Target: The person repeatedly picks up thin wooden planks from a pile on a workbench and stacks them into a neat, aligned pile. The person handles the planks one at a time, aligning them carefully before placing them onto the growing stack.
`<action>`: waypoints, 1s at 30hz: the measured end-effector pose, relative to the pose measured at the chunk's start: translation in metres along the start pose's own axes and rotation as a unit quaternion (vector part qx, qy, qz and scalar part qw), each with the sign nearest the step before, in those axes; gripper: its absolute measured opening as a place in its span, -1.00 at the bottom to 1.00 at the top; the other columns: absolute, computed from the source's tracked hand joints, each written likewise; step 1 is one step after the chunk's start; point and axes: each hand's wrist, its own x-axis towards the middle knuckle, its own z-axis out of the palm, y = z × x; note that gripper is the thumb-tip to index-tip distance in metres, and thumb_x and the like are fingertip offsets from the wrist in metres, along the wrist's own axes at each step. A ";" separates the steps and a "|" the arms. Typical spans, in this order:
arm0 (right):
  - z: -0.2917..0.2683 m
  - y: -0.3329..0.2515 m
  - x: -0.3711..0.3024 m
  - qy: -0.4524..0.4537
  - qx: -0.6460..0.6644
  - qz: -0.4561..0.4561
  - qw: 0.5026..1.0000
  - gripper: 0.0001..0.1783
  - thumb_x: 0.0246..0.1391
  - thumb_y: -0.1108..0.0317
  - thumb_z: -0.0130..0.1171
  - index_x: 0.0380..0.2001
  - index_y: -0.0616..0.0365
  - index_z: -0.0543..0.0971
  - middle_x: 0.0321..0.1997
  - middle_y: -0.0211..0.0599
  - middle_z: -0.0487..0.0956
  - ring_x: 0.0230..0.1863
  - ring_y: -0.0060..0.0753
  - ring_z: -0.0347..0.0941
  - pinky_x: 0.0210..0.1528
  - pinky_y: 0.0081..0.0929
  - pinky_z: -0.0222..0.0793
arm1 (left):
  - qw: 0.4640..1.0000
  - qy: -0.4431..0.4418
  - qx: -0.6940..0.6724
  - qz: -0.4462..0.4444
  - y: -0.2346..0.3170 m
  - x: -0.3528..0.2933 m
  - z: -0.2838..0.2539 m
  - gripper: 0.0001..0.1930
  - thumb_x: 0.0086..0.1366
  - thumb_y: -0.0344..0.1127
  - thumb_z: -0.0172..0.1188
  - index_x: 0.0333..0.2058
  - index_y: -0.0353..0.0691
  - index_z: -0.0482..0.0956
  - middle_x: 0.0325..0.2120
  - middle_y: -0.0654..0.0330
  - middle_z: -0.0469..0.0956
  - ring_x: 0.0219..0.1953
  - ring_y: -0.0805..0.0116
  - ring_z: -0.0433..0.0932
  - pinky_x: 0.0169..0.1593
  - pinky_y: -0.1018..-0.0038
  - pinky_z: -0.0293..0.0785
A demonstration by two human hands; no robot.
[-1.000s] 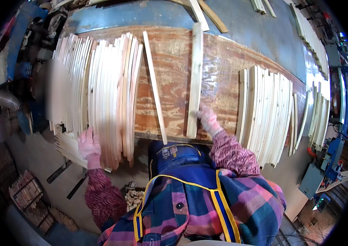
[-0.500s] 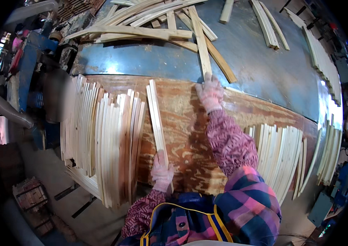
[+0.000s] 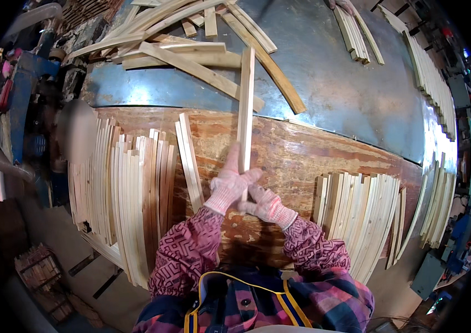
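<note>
A pale wooden strip (image 3: 246,105) points away from me over the plywood-topped table, held up in both gloved hands. My left hand (image 3: 228,180) is closed round it, fingers on its left side and thumb across it. Just below, my right hand (image 3: 268,204) grips its near end, thumb and fingers on either side. To the left of my left hand, a pair of narrow strips (image 3: 189,158) lies on the plywood (image 3: 285,147).
Upright rows of strips stand at left (image 3: 130,205) and right (image 3: 360,216). Beyond the plywood, a blue metal surface (image 3: 324,72) carries a loose heap of strips (image 3: 185,58). At the far right, another person's gloved hand (image 3: 342,5) touches a small bundle (image 3: 352,36).
My right hand has drawn a strip from the heap back toward me. The left hand has let go of the narrow pair and taken hold of this strip. Another person's hand has appeared.
</note>
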 end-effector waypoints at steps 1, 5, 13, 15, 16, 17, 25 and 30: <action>-0.012 -0.001 0.002 0.040 -0.188 -0.088 0.977 -0.66 0.27 0.15 0.00 -0.04 0.18 0.44 -0.13 -0.24 0.48 -0.06 -0.41 0.43 -0.10 -0.56 0.51 | 1.000 0.002 0.000 -0.031 -0.003 0.000 -0.001 -0.06 0.24 -0.08 0.24 0.44 -0.14 -0.14 0.44 -0.08 -0.05 0.44 -0.04 0.04 0.40 0.24 0.17; -0.108 0.003 0.096 0.207 -0.262 0.144 0.931 -0.66 0.14 0.09 0.08 -0.15 0.08 0.55 -0.13 -0.07 0.55 0.04 -0.06 0.45 0.10 -0.12 0.35 | 0.999 0.031 -0.015 0.034 -0.038 -0.030 -0.015 -0.03 0.20 -0.26 0.28 0.45 -0.13 -0.16 0.40 -0.11 0.02 0.41 -0.03 0.08 0.38 0.20 0.21; -0.153 0.018 0.154 0.142 -0.282 0.295 0.902 -0.38 -0.03 0.00 0.28 0.05 0.13 0.52 -0.06 0.09 0.61 0.00 0.04 0.55 0.02 -0.11 0.47 | 0.924 0.098 -0.369 0.030 -0.090 -0.118 -0.029 -0.24 0.21 -0.37 0.21 0.36 -0.19 0.11 -0.21 0.20 0.47 -0.32 0.46 0.57 -0.34 0.50 0.60; -0.106 -0.002 0.112 0.144 -0.260 0.253 0.921 -0.40 -0.02 -0.02 0.29 -0.01 0.19 0.56 -0.18 0.05 0.65 -0.13 0.02 0.58 -0.05 -0.10 0.46 | 0.917 0.167 -0.363 0.010 -0.076 -0.154 -0.063 -0.18 0.11 -0.50 0.21 0.38 -0.09 0.15 -0.24 0.28 0.47 -0.32 0.51 0.48 -0.26 0.51 0.56; -0.078 -0.030 0.080 0.134 -0.171 0.227 0.949 -0.45 0.04 0.03 0.29 -0.06 0.26 0.55 -0.33 -0.05 0.64 -0.28 -0.13 0.60 -0.27 -0.20 0.48 | 0.900 0.194 -0.391 0.004 -0.083 -0.178 -0.083 -0.22 0.15 -0.43 0.25 0.36 -0.11 0.17 -0.28 0.28 0.49 -0.34 0.49 0.51 -0.25 0.52 0.56; -0.051 -0.034 0.043 0.127 -0.103 0.281 0.946 -0.55 0.11 0.10 0.26 -0.12 0.28 0.55 -0.43 -0.18 0.60 -0.43 -0.36 0.57 -0.45 -0.39 0.46 | 0.865 0.225 -0.444 0.059 -0.078 -0.204 -0.107 -0.24 0.17 -0.32 0.30 0.33 -0.16 0.18 -0.30 0.25 0.52 -0.37 0.45 0.54 -0.22 0.47 0.58; 0.154 0.006 -0.197 0.128 -0.260 0.400 0.870 -0.06 -0.11 -0.06 0.40 0.20 0.38 0.36 0.08 0.22 0.55 0.10 0.20 0.49 0.11 -0.07 0.39 | 0.782 0.581 -0.226 -0.001 -0.312 -0.476 -0.317 -0.47 0.35 -0.34 0.09 0.28 -0.13 0.23 -0.06 0.13 0.51 -0.24 0.36 0.53 -0.13 0.36 0.52; 0.159 0.003 -0.189 0.145 -0.145 0.346 0.915 -0.24 -0.09 0.06 0.42 0.06 0.39 0.45 -0.07 0.15 0.62 -0.13 0.10 0.57 -0.06 -0.14 0.49 | 0.654 0.488 0.221 -0.534 -0.568 -0.555 -0.278 -0.49 0.41 -0.17 0.00 0.31 0.08 0.23 -0.07 0.06 0.56 -0.13 0.07 0.61 -0.19 0.19 0.56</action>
